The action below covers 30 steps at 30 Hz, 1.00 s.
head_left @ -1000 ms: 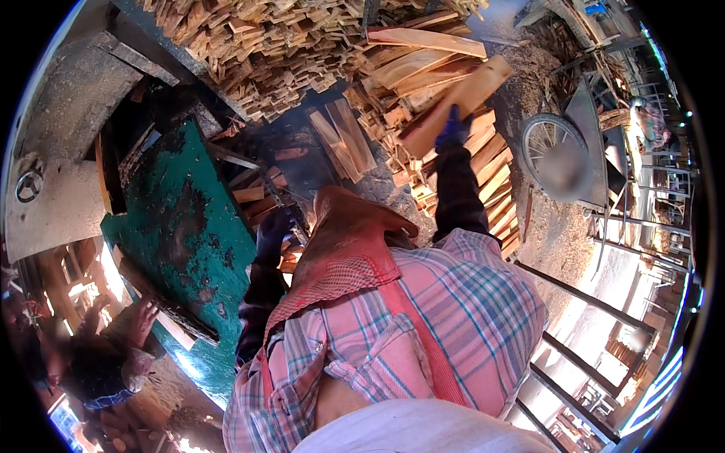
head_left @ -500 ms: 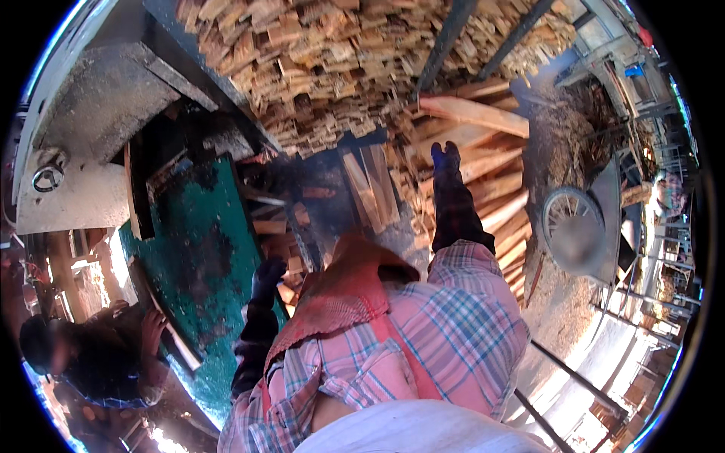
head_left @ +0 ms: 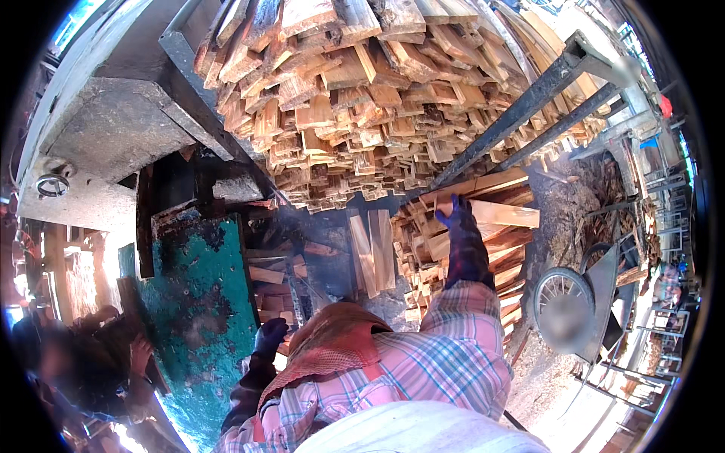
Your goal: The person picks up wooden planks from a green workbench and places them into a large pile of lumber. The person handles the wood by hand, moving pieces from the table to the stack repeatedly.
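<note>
My right hand, in a dark blue glove, reaches over a pile of sawn wood pieces. Its thumb and fingers are apart, at the left part of a pale plank on top; whether it touches the plank I cannot tell. My left hand, also gloved, is low beside the right edge of a worn green table. Its fingers are curled in, with nothing visible in them. Two short boards lean upright between my hands, farther off.
A tall stack of wood pieces fills the far side, with dark metal bars at its right. A grey machine with a handwheel stands left. Another person's hand is at a board by the table. A wheeled cart stands right.
The view has tilted up, showing more of the stack. My right hand has reached farther forward, up to the pale plank. My left hand stays low beside the green table.
</note>
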### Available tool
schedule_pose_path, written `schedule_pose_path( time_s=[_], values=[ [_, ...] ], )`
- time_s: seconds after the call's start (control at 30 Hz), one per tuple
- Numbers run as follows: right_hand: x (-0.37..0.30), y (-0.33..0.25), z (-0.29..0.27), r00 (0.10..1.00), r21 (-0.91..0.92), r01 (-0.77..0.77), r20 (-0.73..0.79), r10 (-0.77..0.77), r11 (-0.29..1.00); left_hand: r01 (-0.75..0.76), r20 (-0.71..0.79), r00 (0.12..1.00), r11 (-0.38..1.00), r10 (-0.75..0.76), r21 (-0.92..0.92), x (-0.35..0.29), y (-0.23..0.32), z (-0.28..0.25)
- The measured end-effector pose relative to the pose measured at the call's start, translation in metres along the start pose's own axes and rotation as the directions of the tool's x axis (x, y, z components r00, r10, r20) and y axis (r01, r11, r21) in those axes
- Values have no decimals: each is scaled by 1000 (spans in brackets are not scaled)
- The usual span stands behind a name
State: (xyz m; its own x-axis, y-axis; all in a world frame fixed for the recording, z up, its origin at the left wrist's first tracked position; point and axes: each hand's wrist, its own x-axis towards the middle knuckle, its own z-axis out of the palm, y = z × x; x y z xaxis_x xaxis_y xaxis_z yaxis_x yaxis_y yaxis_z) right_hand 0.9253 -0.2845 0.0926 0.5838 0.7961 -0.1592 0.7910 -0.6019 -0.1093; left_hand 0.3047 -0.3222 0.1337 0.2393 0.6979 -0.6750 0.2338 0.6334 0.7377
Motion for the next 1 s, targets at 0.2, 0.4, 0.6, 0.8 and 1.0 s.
schedule_pose_path(
  time_s=[0.2,0.4,0.6,0.8,1.0],
  values=[
    [-52,-3,-13,983,-3,56,176,-54,998,-75,-23,997,993,78,92,8,4,17],
    [-48,-3,24,926,-108,-124,345,154,986,-217,-123,970,975,210,-45,-17,19,13],
    [-44,-119,157,742,317,569,-596,-307,759,-305,-194,944,931,268,-201,-27,-34,0],
    [-234,-356,194,154,582,811,-306,-939,-56,-360,-529,829,896,180,-260,-105,-87,-48],
    [-288,-352,177,-517,480,648,-293,-804,-591,-381,-711,700,875,61,-300,-162,-145,-81]
  ],
)
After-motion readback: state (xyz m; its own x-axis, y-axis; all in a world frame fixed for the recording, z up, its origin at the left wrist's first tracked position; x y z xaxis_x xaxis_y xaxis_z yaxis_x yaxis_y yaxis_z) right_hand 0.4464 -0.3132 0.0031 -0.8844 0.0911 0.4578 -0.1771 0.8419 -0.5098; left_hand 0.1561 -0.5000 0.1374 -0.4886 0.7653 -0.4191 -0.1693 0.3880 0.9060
